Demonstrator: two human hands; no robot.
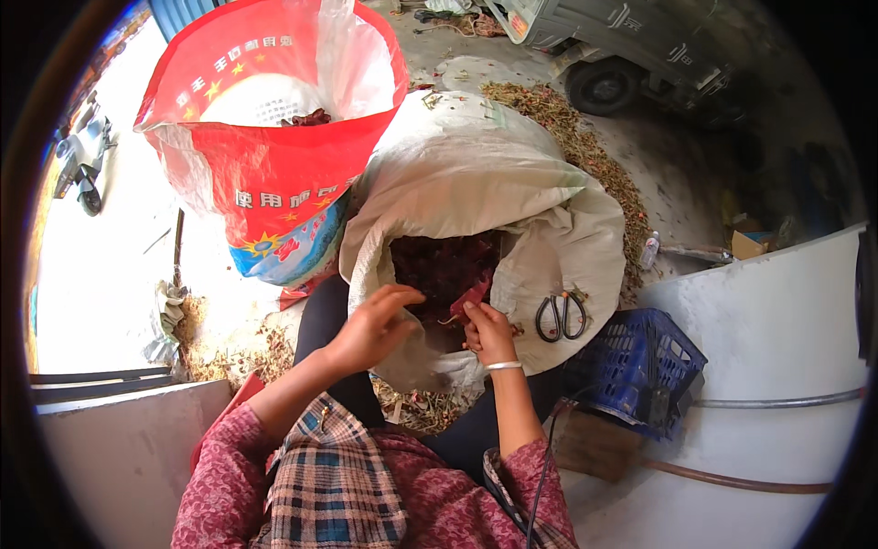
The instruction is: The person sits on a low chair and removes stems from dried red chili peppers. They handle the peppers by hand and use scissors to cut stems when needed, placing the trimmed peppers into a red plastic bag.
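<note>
A large whitish woven sack (476, 183) lies before my knees with its mouth toward me. Dark red dried chili peppers (441, 263) fill the shadow inside it. Pinched in my right hand (491, 334) is a dried red chili pepper (473, 296), its pale curved stem pointing left. To the left of it, my left hand (373, 328) hovers at the sack's mouth, fingers apart and holding nothing visible. Black-handled scissors (561, 318) rest on the sack's folded rim, right of my right hand.
A tall red plastic bag (283, 160) stands open at the left, some dark chilies inside. A blue plastic crate (631, 366) sits at my right. Stem scraps (594, 156) litter the floor behind the sack. Farther back are a vehicle's wheel (605, 87) and a parked scooter (84, 156).
</note>
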